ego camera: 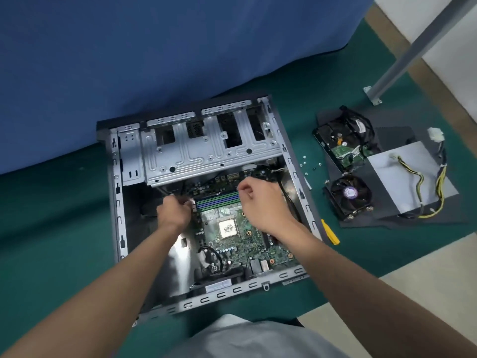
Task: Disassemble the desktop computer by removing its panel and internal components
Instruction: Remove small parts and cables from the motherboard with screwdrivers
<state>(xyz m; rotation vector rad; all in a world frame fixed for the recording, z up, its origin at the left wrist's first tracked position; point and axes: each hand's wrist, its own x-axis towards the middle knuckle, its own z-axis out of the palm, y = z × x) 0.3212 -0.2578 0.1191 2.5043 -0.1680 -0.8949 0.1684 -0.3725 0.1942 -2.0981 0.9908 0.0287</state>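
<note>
The open computer case (117, 223) lies flat on the green table, its side panel off. Inside, the green motherboard (247, 250) shows a bare processor (228, 227) and green and blue memory slots (218, 200). My left hand (173, 211) is at the left end of the slots, fingers curled at their white end clip. My right hand (260, 202) is at the right end of the slots, thumb and fingers pinched together there. What each hand holds is hidden by the fingers. A metal drive cage (206, 151) spans the far half of the case.
Right of the case on a dark panel (392, 136) lie a hard drive (338, 143), a cooler fan (348, 196) and a power supply (405, 177) with yellow and black cables. Several loose screws (311, 165) and a yellow tool (330, 232) lie between. A blue curtain (154, 60) hangs behind.
</note>
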